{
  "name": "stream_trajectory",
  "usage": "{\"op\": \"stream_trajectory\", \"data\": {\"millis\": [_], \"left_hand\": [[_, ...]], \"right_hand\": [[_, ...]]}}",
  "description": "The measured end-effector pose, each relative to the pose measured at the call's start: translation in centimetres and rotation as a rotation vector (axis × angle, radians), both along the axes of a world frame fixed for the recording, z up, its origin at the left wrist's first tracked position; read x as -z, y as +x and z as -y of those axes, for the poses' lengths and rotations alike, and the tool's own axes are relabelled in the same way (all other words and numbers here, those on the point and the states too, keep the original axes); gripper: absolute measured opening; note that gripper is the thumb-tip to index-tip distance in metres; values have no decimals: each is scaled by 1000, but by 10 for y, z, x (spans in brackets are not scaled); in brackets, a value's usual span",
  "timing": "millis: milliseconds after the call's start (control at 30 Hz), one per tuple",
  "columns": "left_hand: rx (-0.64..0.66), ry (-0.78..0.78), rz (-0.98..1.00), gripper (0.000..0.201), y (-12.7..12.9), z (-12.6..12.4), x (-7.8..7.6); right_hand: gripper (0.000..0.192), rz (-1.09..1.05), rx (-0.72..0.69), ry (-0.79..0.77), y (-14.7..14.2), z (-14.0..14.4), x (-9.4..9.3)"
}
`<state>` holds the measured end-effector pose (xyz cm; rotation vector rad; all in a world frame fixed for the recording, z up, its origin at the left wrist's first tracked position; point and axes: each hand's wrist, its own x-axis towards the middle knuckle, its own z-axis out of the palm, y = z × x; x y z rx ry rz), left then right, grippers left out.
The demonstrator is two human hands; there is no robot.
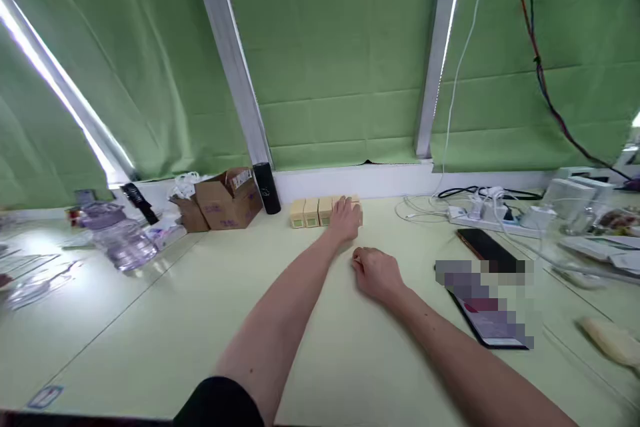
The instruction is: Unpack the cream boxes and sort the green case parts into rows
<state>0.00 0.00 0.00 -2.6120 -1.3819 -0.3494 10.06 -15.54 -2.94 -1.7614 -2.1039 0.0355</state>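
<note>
Row of small yellow boxes (313,211) against far table (200,320) edge, right end hidden under left hand (345,219) laid flat, fingers spread. Right hand (376,272) loosely curled nearby, holding nothing visible. Phone (493,307) partly blurred out.

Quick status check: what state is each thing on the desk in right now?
left hand: laid on the right end of the block row
right hand: loosely curled, resting on the desk
yellow blocks: lined up side by side
cardboard box: flaps open
black bottle: upright
phone: flat, screen dark
</note>
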Motion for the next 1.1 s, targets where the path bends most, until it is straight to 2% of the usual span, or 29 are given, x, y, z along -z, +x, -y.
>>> {"op": "stream_trajectory", "data": {"millis": [200,400,533,767,900,1100], "left_hand": [[51,-25,13,49,8,3,-3],[92,-48,55,52,-5,8,-8],[75,-74,119,45,-16,10,-8],[36,-212,299,48,-24,14,-7],[64,-280,414,52,-44,29,-6],[91,-243,567,52,-94,73,-7]], "right_hand": [[17,-4,14,-5,-1,1,0],[16,-27,29,-2,2,-1,2],[16,-49,39,7,3,-2,3],[14,-78,52,25,5,-2,3],[14,-109,75,43,7,-3,2],[18,-207,93,53,7,-4,3]]}}
